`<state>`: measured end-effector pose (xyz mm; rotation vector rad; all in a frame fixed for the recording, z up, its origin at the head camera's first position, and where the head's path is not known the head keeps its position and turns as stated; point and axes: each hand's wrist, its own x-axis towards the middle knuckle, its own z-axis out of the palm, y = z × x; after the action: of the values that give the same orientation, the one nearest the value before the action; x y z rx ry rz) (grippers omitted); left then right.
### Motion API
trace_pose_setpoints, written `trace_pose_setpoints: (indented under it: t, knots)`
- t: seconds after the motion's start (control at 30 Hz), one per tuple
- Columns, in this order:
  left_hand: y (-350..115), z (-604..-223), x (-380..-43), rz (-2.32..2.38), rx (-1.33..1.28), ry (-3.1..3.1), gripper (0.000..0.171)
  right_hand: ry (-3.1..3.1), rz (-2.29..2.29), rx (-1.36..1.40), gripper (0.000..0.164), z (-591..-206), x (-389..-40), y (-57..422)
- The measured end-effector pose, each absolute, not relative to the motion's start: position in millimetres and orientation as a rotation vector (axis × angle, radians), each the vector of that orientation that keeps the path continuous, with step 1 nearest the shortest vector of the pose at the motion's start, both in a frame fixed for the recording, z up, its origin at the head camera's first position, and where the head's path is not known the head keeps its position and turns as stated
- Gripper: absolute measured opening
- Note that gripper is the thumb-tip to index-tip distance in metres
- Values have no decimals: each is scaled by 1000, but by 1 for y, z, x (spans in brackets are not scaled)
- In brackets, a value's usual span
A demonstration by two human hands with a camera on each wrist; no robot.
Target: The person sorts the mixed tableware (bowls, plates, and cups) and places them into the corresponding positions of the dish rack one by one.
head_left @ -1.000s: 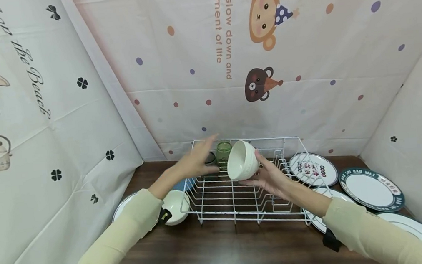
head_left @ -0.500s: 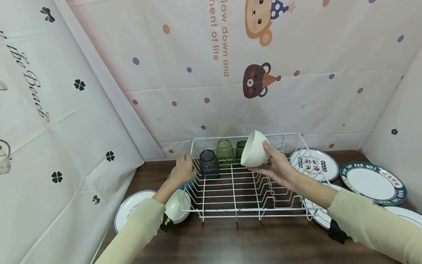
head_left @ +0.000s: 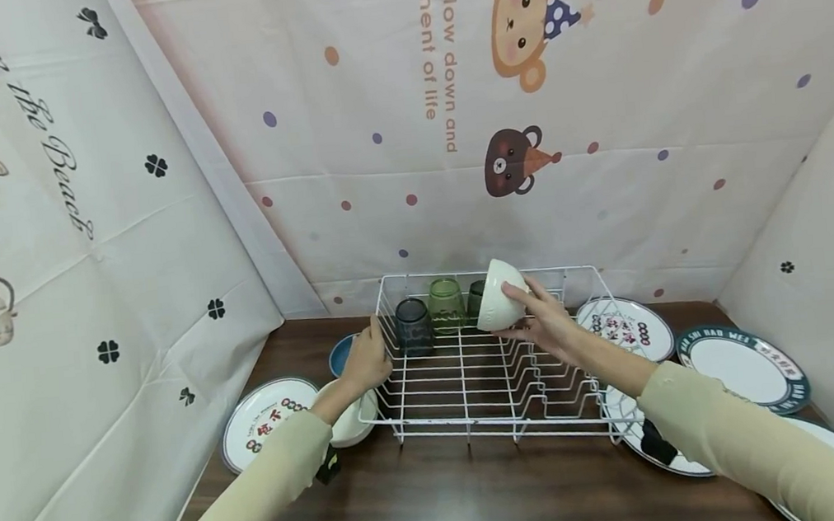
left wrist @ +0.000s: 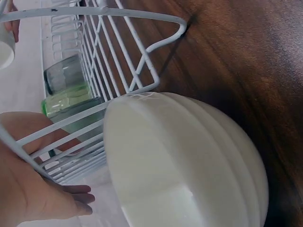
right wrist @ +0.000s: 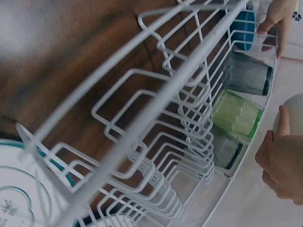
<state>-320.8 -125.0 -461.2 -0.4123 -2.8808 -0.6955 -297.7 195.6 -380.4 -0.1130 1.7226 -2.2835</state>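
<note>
My right hand (head_left: 549,327) holds a white bowl (head_left: 498,299) tilted on its side above the back of a white wire dish rack (head_left: 465,413). Fingers and thumb grip the bowl's outer wall. At the rack's left side, my left hand (head_left: 368,360) grips the top wire, with the thumb inside the rack in the left wrist view. Along the rack's back stand a dark grey glass (head_left: 414,327), a green glass (head_left: 446,303) and a darker glass (head_left: 475,298), which the bowl partly hides. The right wrist view shows these glasses mouth down.
Left of the rack lie a white bowl (head_left: 353,423), a blue dish (head_left: 340,355) and a patterned plate (head_left: 267,418). Several plates lie to the right, among them a green-rimmed plate (head_left: 742,368). Printed cloth (head_left: 356,241) hangs behind and at both sides.
My left hand has moved left and down from above the glasses to the rack's left side. The bowl in my right hand has shifted slightly right and turned more onto its side.
</note>
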Motion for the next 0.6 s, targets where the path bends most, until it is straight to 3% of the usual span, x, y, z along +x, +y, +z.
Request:
trace_pose_setpoints:
  t: [0.4,0.6]
  knots:
    - [-124,-467,-319,-772,-398,-2839,87,2433,-1748,-103,88,-384,-314,171]
    - [-126,-465,-320,-794,-376,-2835,90,2961,-1169,-420,89,-390,-326,155]
